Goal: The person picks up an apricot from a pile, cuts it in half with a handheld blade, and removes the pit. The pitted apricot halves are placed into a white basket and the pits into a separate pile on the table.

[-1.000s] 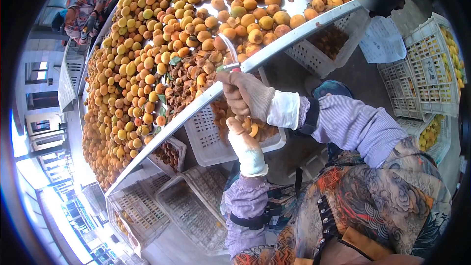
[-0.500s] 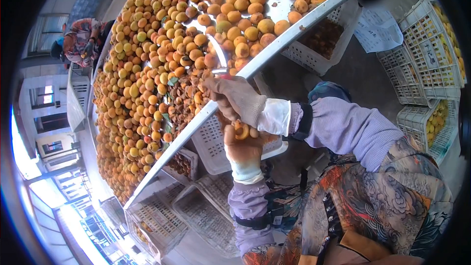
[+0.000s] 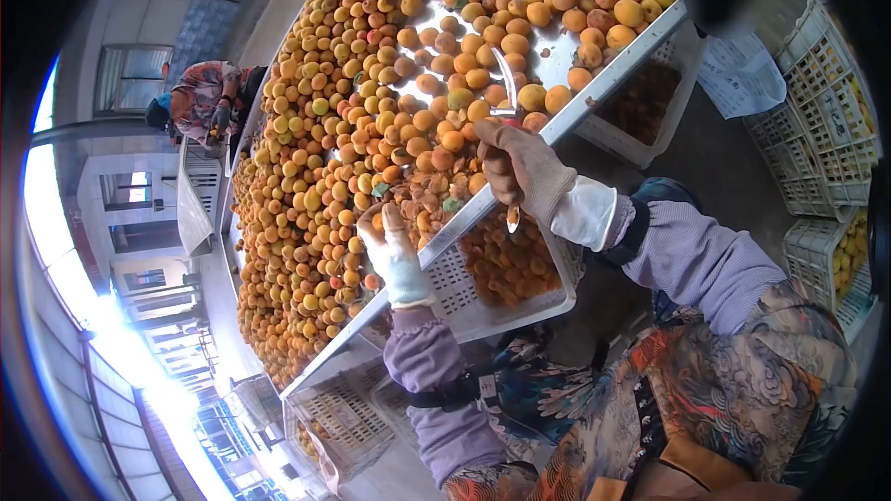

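My right hand [image 3: 524, 167], in a stained glove, is closed around a red-handled knife with a curved blade [image 3: 507, 79]. The blade points up over the apricots, and a small metal tip shows below the fist. My left hand [image 3: 393, 255], in a white glove with stained fingers, reaches over the table's rim. Its fingers are around an apricot [image 3: 378, 222] at the edge of the pile. Cut apricot pieces [image 3: 429, 195] lie on the table between my hands. Beneath the rim, a white crate [image 3: 450, 283] holds apricot halves [image 3: 510, 264].
A metal table rim [image 3: 613, 70] runs diagonally before me. Another crate [image 3: 640, 144] stands below it to the right. Stacked crates of fruit [image 3: 817, 121] and a paper sheet [image 3: 741, 74] are at far right. Across the table, another person [image 3: 206, 97] works.
My hands were together at an open apricot. My left hand has moved away to the pile, and that apricot is no longer seen between them. The knife stays in my right hand.
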Available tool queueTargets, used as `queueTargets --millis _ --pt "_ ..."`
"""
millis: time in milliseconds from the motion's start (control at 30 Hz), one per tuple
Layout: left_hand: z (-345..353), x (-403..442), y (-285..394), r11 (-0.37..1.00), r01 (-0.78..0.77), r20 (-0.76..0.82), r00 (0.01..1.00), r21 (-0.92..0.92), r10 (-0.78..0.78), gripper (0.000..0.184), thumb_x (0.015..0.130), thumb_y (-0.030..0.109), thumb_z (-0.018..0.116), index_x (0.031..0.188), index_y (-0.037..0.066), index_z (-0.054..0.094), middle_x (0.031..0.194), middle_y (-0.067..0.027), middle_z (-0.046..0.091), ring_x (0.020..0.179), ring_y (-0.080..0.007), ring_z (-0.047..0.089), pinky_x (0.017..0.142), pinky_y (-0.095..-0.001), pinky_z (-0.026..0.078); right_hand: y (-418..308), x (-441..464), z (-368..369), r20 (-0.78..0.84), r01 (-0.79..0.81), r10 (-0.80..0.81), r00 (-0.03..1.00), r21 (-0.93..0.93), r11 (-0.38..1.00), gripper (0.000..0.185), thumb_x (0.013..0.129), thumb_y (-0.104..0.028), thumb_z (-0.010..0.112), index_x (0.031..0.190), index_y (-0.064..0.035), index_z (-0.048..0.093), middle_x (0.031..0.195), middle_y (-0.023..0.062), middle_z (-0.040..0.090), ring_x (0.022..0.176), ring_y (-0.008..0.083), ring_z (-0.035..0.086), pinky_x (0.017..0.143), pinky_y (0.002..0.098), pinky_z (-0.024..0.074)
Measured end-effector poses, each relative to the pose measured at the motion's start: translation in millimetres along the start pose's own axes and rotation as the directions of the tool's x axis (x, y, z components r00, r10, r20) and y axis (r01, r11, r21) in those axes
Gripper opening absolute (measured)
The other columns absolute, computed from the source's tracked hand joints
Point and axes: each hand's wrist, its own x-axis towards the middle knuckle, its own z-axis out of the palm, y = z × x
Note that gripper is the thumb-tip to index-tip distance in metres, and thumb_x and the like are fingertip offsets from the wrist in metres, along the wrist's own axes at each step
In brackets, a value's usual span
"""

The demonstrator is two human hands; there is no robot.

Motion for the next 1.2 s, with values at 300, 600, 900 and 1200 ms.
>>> queueTargets --millis 300,600,900,1200 --pt "1 -31 31 0.965 -0.018 0.032 0.999 0.262 0.01 0.015 0.092 0.018 0.053 0.098 0.004 0.053 0.084 -0.005 0.057 0.073 -0.0153 0.054 0.067 -0.0264 0.045 -26 -8 -8 0.031 -0.055 0.056 0.998 -0.047 0.997 0.032 0.093 -0.037 0.051 0.071 -0.0145 0.043 0.052 -0.0085 0.028 0.038 0.0051 0.024 0.035 0.0202 0.0194" --pt "-7 -90 -6 0.743 -0.28 0.155 0.959 0.608 0.236 0.023 0.086 0.019 0.062 0.102 0.003 0.056 0.098 -0.015 0.058 0.089 -0.0312 0.058 0.078 -0.0392 0.046 6 -33 -3 0.061 -0.139 0.185 0.981 -0.447 0.884 0.018 0.09 -0.019 0.049 0.08 -0.0058 0.055 0.054 -0.002 0.047 0.036 0.0069 0.042 0.03 0.0212 0.0322" --pt "63 -34 34 0.886 -0.422 0.375 0.866 0.194 0.331 0.03 0.083 0.01 0.06 0.112 0.005 0.056 0.104 -0.0158 0.059 0.1 -0.0305 0.056 0.085 -0.0371 0.045 -3 -50 2 0.257 -0.012 0.061 0.964 -0.19 0.982 0.024 0.089 -0.029 0.056 0.082 -0.0057 0.057 0.054 -0.0004 0.046 0.04 0.0083 0.04 0.037 0.0218 0.0321" --pt "180 46 33 0.5 -0.866 0.742 0.32 -0.023 0.589 0.037 0.075 0.016 0.059 0.112 0.012 0.055 0.11 -0.01 0.057 0.102 -0.0315 0.053 0.086 -0.043 0.043 -25 -33 8 0.377 0.006 0.072 0.923 -0.201 0.98 0.03 0.092 -0.035 0.048 0.081 -0.0064 0.051 0.05 0.0009 0.04 0.039 0.0089 0.036 0.039 0.0227 0.0313"
